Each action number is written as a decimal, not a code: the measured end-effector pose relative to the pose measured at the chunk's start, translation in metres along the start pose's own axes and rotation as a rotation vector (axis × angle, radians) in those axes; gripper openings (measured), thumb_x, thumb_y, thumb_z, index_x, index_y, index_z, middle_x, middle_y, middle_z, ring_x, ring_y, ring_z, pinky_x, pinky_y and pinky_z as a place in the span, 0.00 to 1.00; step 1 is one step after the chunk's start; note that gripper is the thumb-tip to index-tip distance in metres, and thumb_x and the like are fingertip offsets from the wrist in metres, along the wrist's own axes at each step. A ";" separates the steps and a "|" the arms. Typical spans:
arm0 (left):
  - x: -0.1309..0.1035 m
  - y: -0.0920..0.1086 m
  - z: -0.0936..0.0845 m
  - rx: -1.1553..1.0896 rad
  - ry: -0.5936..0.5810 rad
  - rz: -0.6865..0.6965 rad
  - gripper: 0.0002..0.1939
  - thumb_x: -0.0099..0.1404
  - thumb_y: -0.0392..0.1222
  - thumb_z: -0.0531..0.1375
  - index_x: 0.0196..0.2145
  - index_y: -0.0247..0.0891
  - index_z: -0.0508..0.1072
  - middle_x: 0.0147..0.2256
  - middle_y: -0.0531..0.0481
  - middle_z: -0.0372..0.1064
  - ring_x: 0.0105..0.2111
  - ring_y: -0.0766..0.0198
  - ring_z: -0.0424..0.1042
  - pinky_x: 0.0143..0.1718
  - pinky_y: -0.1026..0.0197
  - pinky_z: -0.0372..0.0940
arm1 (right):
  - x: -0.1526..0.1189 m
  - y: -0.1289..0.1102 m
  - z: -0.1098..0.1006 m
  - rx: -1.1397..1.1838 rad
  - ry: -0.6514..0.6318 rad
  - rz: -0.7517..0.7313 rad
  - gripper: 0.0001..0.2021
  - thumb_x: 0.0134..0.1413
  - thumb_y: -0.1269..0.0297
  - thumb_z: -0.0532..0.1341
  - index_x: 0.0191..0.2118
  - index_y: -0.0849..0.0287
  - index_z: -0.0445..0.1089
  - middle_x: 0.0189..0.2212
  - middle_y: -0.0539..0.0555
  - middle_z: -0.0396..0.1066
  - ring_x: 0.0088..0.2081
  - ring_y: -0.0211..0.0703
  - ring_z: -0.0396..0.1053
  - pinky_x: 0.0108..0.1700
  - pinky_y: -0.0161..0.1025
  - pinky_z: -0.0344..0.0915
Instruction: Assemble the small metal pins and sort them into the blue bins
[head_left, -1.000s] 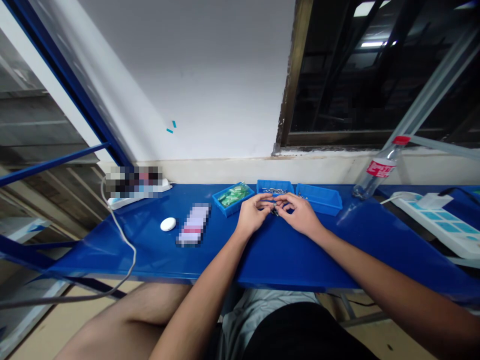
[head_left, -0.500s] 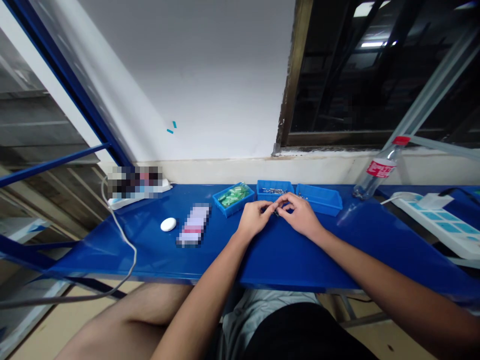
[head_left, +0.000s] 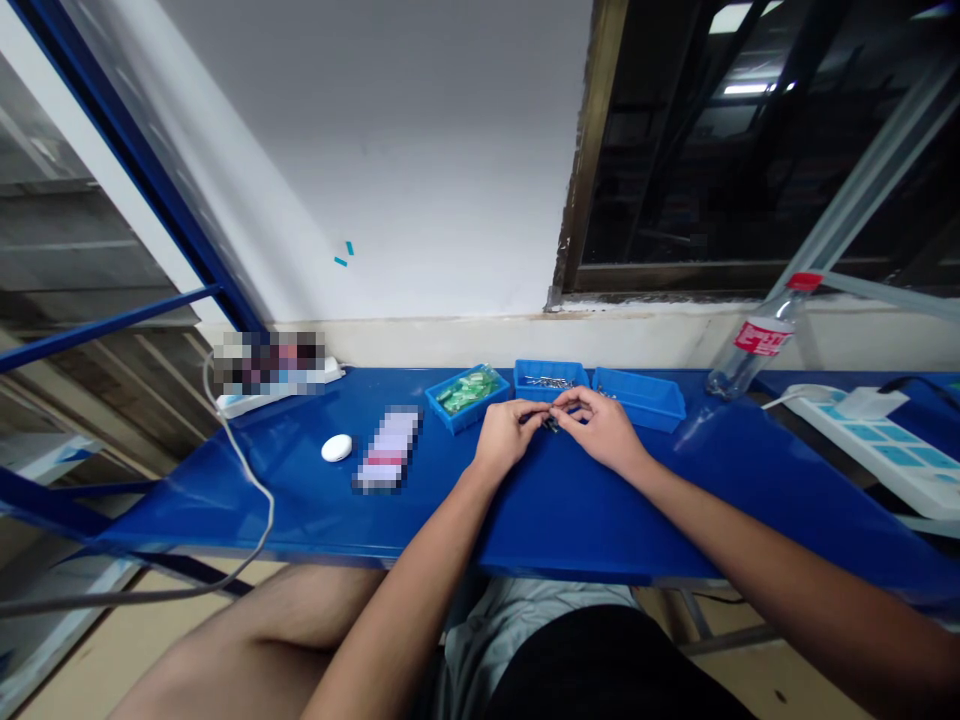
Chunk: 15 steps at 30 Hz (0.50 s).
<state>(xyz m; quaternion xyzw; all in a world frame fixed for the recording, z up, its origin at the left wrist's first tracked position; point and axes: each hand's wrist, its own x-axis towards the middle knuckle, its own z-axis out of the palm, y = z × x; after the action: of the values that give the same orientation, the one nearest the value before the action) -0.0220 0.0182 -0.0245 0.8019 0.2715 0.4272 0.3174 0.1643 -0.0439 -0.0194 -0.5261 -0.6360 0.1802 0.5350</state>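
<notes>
My left hand (head_left: 512, 433) and my right hand (head_left: 594, 425) meet fingertip to fingertip over the blue table, both closed in a pinch. Between and just below the fingers shows a small dark piece (head_left: 551, 424) with a bit of shine; its kind is too small to tell. Right behind the hands stands a blue bin (head_left: 551, 367) with small metal parts (head_left: 550, 382) in it. Beside my left hand is a blue bin (head_left: 455, 423) of green-wrapped pieces (head_left: 469, 390). Another blue bin (head_left: 651, 404) sits behind my right hand, its inside partly hidden by that hand.
A phone-like blurred thing (head_left: 388, 450) and a white round case (head_left: 337, 448) lie at left. A grey cable (head_left: 259, 490) hangs over the table's left edge. A plastic bottle (head_left: 765, 338) and a white power strip (head_left: 885, 445) are at right. The wall (head_left: 420, 200) rises behind.
The fingers have shifted slightly: my left fingers are straighter, and more of the dark piece shows beneath the fingertips. The bins and other things have not moved.
</notes>
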 end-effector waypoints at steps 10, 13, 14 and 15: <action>0.003 0.001 0.004 -0.291 0.058 -0.068 0.10 0.65 0.34 0.67 0.45 0.36 0.80 0.41 0.45 0.83 0.42 0.57 0.83 0.50 0.54 0.77 | 0.001 0.007 0.001 0.143 -0.002 0.009 0.11 0.56 0.57 0.68 0.42 0.57 0.74 0.39 0.56 0.78 0.39 0.46 0.78 0.40 0.42 0.78; 0.004 -0.001 0.005 -0.355 0.077 -0.073 0.11 0.64 0.34 0.68 0.45 0.35 0.79 0.41 0.44 0.83 0.42 0.57 0.83 0.50 0.53 0.77 | 0.001 0.006 0.001 0.171 0.015 0.012 0.13 0.56 0.57 0.69 0.44 0.57 0.74 0.40 0.57 0.79 0.40 0.46 0.78 0.42 0.42 0.78; 0.005 -0.002 0.005 -0.373 0.081 -0.076 0.11 0.64 0.35 0.68 0.46 0.35 0.79 0.41 0.43 0.83 0.42 0.57 0.83 0.51 0.53 0.77 | 0.001 0.006 0.001 0.173 0.020 0.014 0.14 0.56 0.57 0.69 0.45 0.57 0.74 0.41 0.57 0.79 0.39 0.46 0.78 0.42 0.43 0.78; 0.005 -0.002 0.006 -0.388 0.085 -0.079 0.12 0.64 0.35 0.68 0.45 0.35 0.79 0.41 0.43 0.83 0.42 0.57 0.83 0.51 0.53 0.77 | 0.001 0.005 0.001 0.168 0.023 0.016 0.14 0.56 0.57 0.69 0.45 0.57 0.75 0.41 0.57 0.79 0.39 0.46 0.78 0.42 0.43 0.78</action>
<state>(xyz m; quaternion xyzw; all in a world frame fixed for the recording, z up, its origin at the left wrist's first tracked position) -0.0153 0.0215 -0.0261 0.6955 0.2285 0.4922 0.4709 0.1664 -0.0406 -0.0234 -0.4866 -0.6083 0.2313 0.5828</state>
